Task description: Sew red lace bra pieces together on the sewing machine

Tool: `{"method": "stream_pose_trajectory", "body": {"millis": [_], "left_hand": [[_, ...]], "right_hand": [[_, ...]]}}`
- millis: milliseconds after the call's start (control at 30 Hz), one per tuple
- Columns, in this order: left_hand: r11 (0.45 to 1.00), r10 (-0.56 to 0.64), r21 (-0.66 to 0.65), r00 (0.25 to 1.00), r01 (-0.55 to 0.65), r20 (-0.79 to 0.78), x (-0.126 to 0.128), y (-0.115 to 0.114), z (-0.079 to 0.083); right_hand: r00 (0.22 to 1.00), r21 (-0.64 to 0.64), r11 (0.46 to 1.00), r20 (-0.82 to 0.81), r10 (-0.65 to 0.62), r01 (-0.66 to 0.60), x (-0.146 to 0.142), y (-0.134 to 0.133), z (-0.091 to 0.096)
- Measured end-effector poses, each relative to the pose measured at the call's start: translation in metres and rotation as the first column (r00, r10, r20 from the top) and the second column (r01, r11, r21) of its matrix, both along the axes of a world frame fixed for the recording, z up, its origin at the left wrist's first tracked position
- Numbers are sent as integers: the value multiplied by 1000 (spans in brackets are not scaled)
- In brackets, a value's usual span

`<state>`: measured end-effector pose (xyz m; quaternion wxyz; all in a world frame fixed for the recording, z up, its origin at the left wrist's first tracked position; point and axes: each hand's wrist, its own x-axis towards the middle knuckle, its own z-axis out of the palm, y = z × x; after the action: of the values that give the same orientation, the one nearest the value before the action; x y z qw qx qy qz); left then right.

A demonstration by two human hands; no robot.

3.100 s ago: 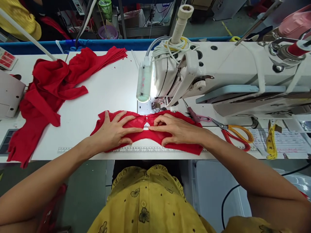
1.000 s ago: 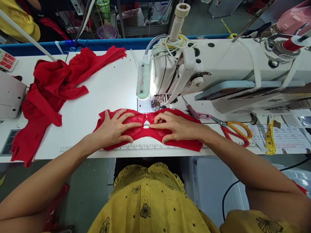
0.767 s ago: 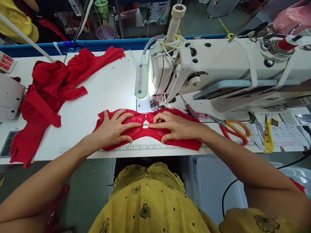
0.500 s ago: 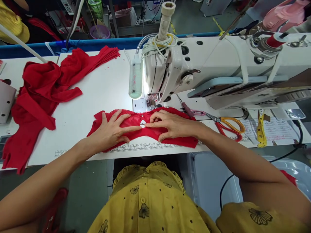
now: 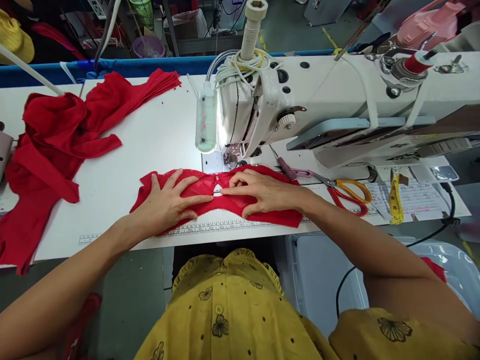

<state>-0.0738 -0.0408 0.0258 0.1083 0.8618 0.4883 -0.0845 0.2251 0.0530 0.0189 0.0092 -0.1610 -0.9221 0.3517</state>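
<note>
A red lace fabric piece [image 5: 277, 216] lies flat on the white sewing table [image 5: 150, 140], just in front of the needle of the white sewing machine [image 5: 318, 105]. My left hand [image 5: 168, 202] lies flat on its left half with fingers spread. My right hand [image 5: 258, 192] rests on its right half, fingers bent and pressing the fabric by a small gap at the centre. The fingertips of both hands almost meet there.
A heap of red fabric [image 5: 56, 145] covers the table's left side. Orange and red scissors [image 5: 347, 195], a small thread snipper [image 5: 288, 170] and a yellow measuring tape [image 5: 393, 200] lie to the right. A ruler strip [image 5: 202, 229] runs along the table's front edge.
Both hands stay pressed on the red lace piece; the gap between the two halves looks a little narrower. The camera has shifted slightly to the right.
</note>
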Motion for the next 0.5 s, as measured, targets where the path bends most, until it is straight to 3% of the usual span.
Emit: {"method": "stream_pose_trajectory", "body": {"millis": [500], "left_hand": [[1000,2,-1,999,-2,46,-2,1,-1]], "right_hand": [[1000,-9,1000,-5,-1,1,-1,1,1]]}}
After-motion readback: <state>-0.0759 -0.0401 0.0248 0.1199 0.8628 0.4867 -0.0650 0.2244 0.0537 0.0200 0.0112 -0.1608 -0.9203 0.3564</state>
